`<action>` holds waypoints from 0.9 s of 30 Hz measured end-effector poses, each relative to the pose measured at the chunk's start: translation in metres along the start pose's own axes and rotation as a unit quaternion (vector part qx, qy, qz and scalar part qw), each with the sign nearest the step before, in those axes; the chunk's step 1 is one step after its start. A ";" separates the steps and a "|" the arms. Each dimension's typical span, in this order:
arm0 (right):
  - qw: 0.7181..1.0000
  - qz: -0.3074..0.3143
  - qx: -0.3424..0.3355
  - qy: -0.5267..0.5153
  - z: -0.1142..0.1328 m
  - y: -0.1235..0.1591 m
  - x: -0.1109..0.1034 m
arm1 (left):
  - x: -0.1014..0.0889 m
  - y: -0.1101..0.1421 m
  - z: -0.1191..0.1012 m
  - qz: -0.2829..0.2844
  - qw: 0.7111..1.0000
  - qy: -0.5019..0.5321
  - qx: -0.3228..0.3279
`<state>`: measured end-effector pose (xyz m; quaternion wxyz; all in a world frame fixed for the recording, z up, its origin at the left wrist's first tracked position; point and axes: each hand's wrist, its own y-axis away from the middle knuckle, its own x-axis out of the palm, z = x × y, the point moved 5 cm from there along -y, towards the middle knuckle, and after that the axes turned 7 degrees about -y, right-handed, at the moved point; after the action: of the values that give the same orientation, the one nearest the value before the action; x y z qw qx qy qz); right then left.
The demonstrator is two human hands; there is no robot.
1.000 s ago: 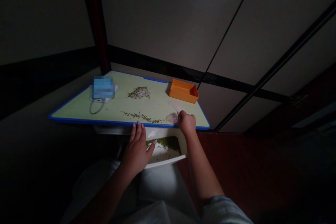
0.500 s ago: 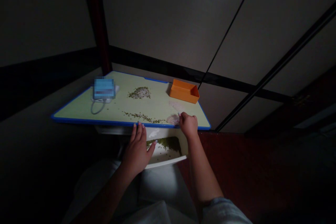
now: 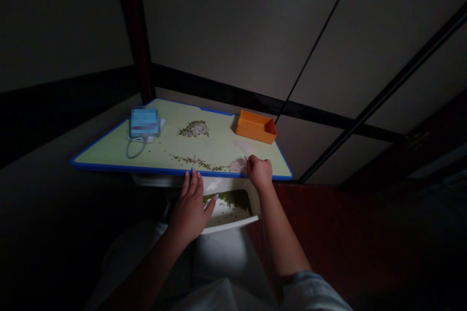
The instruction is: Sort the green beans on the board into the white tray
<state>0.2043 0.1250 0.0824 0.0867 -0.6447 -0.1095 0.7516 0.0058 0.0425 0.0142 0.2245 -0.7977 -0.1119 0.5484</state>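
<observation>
My left hand [image 3: 191, 211] rests its fingertips at the front edge of the pale green tabletop [image 3: 153, 153], fingers stretched and thumb apart. Beneath it, a white bin [image 3: 233, 226] over my lap holds many small green beans [image 3: 237, 199]. My right hand [image 3: 260, 173] is closed near the table's front right edge, thumb and fingertips together; what they hold, if anything, is too small to tell. Beside its fingertips lies a small pile of pale grains [image 3: 238, 165]. A strip of scattered green beans [image 3: 199, 162] runs along the edge to the left.
Farther back sits a mixed pile of pale grains and green beans [image 3: 195, 129]. An orange open box [image 3: 255, 127] stands at the back right. At the left is a blurred-out device [image 3: 145, 123] with a grey cable loop [image 3: 135, 156]. Panelled wall [image 3: 233, 24] rises behind the table.
My right hand has shifted slightly left, and the pale pile at its fingertips has moved a little left too. My left hand has stayed in place.
</observation>
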 end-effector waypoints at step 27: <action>0.999 0.007 -0.020 -0.025 0.001 -0.004 0.000 | -0.002 -0.001 -0.002 0.009 1.000 -0.020 0.005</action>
<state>0.2032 0.1293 0.0835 0.0659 -0.6283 -0.1224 0.7654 0.0076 0.0423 0.0168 0.2214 -0.7864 -0.1061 0.5668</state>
